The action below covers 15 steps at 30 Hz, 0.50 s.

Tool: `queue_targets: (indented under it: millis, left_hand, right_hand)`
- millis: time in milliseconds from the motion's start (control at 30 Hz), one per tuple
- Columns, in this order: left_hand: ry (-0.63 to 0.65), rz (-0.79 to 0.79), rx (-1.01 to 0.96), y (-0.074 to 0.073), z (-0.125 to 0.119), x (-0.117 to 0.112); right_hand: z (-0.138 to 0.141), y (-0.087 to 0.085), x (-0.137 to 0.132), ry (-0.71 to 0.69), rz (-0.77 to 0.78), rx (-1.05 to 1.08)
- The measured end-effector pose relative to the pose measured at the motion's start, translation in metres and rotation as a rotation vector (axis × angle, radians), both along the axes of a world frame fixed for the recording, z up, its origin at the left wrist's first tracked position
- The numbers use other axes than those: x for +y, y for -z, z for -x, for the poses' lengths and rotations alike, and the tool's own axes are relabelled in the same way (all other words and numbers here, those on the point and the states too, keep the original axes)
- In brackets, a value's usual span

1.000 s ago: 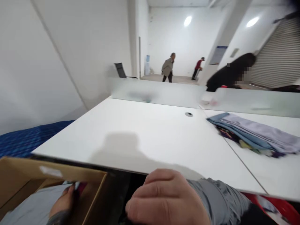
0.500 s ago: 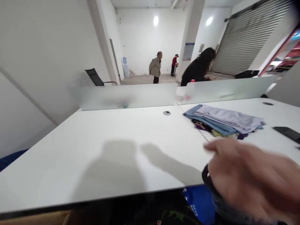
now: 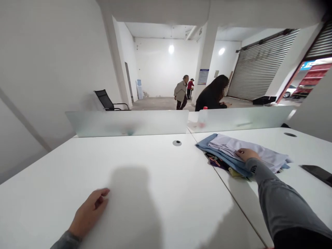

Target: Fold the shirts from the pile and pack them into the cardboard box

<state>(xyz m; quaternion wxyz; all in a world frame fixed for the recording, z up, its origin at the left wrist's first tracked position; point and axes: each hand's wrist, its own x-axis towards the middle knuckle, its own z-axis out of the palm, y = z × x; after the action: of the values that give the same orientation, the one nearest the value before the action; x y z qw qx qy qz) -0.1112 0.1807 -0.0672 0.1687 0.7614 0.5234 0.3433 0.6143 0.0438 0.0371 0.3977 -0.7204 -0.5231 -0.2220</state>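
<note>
My right hand [image 3: 247,154] reaches onto a pile of folded cloth on the right of the white desk. Its curled fingers grip a pale lavender-white folded garment [image 3: 225,142] on top. Beneath that lies a light blue folded cloth [image 3: 204,144], and darker patterned pieces [image 3: 215,160] stick out at the bottom. At the lower left, my left hand [image 3: 89,211] hovers over or rests on the desk; which one I cannot tell. A gap shows between its thumb and bent fingers, with nothing held.
A black phone-like object [image 3: 317,174] lies at the desk's right. Frosted partitions [image 3: 145,123] run along the back of the desk [image 3: 155,155]. Behind them are a person in black [image 3: 211,95], two people farther off and a black chair [image 3: 105,100].
My right hand has moved from the near right edge forward onto the pile. My left hand has come into view. The person in the beige jacket has shifted right.
</note>
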Motion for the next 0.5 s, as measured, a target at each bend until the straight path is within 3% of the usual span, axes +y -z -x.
queue_targets:
  millis: [100, 167, 233, 300, 400, 500]
  left_hand:
    - [-0.007, 0.007, -0.011, 0.013, -0.006, 0.007]
    - [-0.021, 0.031, -0.009, 0.015, -0.003, 0.007]
    - [-0.031, 0.053, -0.001, 0.013, 0.0, 0.006]
    - [-0.035, 0.053, -0.001, 0.009, -0.001, 0.005]
    - [-0.029, 0.025, -0.016, 0.002, -0.004, 0.003]
    - [-0.024, 0.002, -0.032, 0.0, -0.003, 0.001]
  right_hand:
    - [-0.005, -0.011, -0.004, 0.044, 0.018, 0.032]
    - [0.006, -0.025, -0.003, 0.019, -0.058, 0.031]
    - [0.037, -0.04, 0.004, -0.022, -0.158, 0.02]
    - [0.086, -0.051, 0.021, -0.086, -0.189, 0.001]
    - [0.161, -0.053, 0.053, -0.238, 0.027, -0.073]
    - [0.187, -0.045, 0.068, 0.016, 0.191, -0.131]
